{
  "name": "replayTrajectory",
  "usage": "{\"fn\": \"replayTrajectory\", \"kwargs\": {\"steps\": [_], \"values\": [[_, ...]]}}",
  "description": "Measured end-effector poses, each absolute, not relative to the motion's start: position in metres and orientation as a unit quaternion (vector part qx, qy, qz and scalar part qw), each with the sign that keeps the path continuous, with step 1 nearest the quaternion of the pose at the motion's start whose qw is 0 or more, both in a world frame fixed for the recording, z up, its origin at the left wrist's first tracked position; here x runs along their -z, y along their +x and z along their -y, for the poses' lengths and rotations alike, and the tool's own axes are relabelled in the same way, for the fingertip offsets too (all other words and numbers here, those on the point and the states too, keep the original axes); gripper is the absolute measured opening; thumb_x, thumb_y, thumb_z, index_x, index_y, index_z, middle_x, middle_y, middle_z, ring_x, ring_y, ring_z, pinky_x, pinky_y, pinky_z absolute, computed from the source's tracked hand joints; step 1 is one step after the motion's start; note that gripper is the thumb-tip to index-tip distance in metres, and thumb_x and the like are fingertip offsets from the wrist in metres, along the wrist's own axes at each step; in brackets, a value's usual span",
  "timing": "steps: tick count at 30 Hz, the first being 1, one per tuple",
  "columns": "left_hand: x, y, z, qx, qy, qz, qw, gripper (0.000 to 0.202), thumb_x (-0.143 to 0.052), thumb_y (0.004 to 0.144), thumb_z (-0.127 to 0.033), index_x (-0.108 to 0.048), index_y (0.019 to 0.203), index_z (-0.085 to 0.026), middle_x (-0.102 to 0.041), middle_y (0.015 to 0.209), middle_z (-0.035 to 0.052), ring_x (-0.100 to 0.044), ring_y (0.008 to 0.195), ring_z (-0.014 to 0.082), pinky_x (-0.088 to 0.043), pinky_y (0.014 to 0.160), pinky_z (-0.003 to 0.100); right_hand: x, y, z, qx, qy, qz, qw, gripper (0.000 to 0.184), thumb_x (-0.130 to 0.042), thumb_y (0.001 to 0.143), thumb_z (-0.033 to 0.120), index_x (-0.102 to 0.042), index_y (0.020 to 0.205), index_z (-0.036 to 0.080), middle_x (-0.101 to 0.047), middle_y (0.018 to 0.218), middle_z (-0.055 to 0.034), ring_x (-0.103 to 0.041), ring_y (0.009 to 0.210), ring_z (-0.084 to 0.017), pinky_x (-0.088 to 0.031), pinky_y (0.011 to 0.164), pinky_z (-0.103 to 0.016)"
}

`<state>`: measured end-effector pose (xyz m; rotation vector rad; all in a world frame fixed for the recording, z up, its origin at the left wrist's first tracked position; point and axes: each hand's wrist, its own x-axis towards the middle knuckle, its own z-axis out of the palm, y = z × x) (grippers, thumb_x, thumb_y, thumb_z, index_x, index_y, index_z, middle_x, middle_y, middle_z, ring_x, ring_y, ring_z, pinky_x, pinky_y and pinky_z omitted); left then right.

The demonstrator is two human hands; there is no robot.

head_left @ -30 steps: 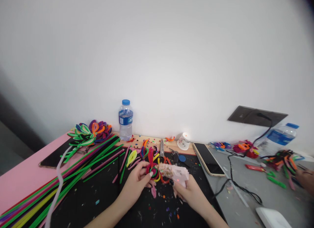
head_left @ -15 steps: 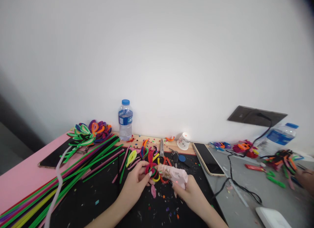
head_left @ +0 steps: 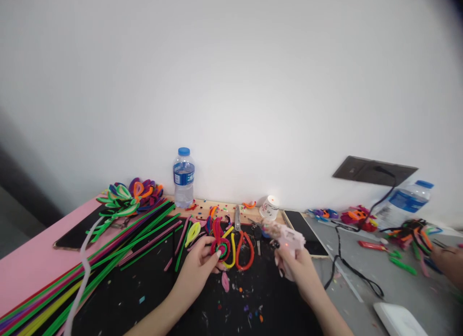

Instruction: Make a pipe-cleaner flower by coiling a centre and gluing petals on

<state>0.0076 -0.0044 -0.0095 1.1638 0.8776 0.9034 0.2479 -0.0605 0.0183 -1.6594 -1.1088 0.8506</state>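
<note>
My left hand (head_left: 203,262) pinches a pipe-cleaner flower (head_left: 218,231), with red loops above and a coiled red and green centre. In my right hand (head_left: 295,267) is a pale pink glue gun (head_left: 291,239), gripped by its handle, its nozzle pointing left. Scissors (head_left: 245,251) with one red and one yellow handle loop lie between my hands, blades toward the wall. A pink loop (head_left: 225,281) rests on the black mat (head_left: 181,307) below the left fingers, and a yellow loop (head_left: 193,233) lies to their left.
Long pipe cleaners (head_left: 90,273) spread over the left side near finished flowers (head_left: 125,198). A water bottle (head_left: 184,179), a paper cup (head_left: 269,208) and a phone (head_left: 306,232) stand or lie toward the wall. A black cable (head_left: 356,275) crosses the grey surface. Another person's hand (head_left: 448,261) shows at far right.
My right hand has drawn the glue gun away to the right, off the flower. The scissor handles now show fully. My left hand still holds the flower, nearly in place.
</note>
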Motion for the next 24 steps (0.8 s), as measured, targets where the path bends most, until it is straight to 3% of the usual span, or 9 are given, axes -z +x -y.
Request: {"fn": "replayTrajectory", "kwargs": {"steps": [5,9,13,18,24], "values": [[0.012,0.008,0.003,-0.397,0.492,-0.383,0.674,0.028,-0.060,0.076,-0.035,-0.045,0.094,-0.019,-0.065,0.071,-0.0006,-0.063,0.059,0.0145,-0.046,0.056,0.023,-0.025,0.287,0.061,-0.224,-0.720,0.402,0.519,0.030,-0.049,0.076,0.044,-0.054,0.065,0.016,-0.049,0.048,0.0021,-0.046,0.045,-0.013,-0.037,0.045,-0.022],[0.012,0.008,0.004,-0.399,0.490,-0.380,0.675,0.029,-0.060,0.076,-0.036,-0.046,0.095,-0.019,-0.065,0.071,-0.0003,-0.063,0.059,0.0151,-0.046,0.056,0.024,-0.026,0.326,0.066,-0.035,-0.818,0.437,0.373,0.035,-0.045,0.076,0.043,-0.059,0.088,0.014,-0.063,0.070,-0.0065,-0.058,0.066,-0.023,-0.043,0.058,-0.028],[0.008,0.008,0.005,-0.403,0.485,-0.385,0.674,0.031,-0.061,0.075,-0.036,-0.047,0.096,-0.019,-0.065,0.072,0.0001,-0.063,0.059,0.0154,-0.046,0.056,0.024,-0.016,0.366,0.074,0.074,-0.873,0.432,0.213,0.045,-0.038,0.077,0.039,-0.057,0.103,0.008,-0.064,0.083,-0.0173,-0.060,0.080,-0.033,-0.044,0.064,-0.037],[0.004,0.009,0.005,-0.402,0.481,-0.386,0.676,0.031,-0.062,0.073,-0.036,-0.047,0.094,-0.018,-0.065,0.070,0.0001,-0.063,0.057,0.0154,-0.046,0.055,0.024,-0.007,0.400,0.088,0.087,-0.921,0.365,0.105,0.045,-0.035,0.079,0.035,-0.057,0.108,0.008,-0.063,0.086,-0.0226,-0.063,0.080,-0.036,-0.045,0.060,-0.040],[0.005,0.009,0.006,-0.430,0.468,-0.391,0.666,0.036,-0.062,0.072,-0.036,-0.045,0.097,-0.018,-0.063,0.070,-0.0007,-0.061,0.055,0.0143,-0.046,0.052,0.024,-0.012,0.403,0.091,0.074,-0.956,0.270,0.082,0.047,-0.039,0.077,0.037,-0.059,0.111,0.013,-0.062,0.094,-0.0268,-0.061,0.085,-0.040,-0.044,0.059,-0.043]]}}
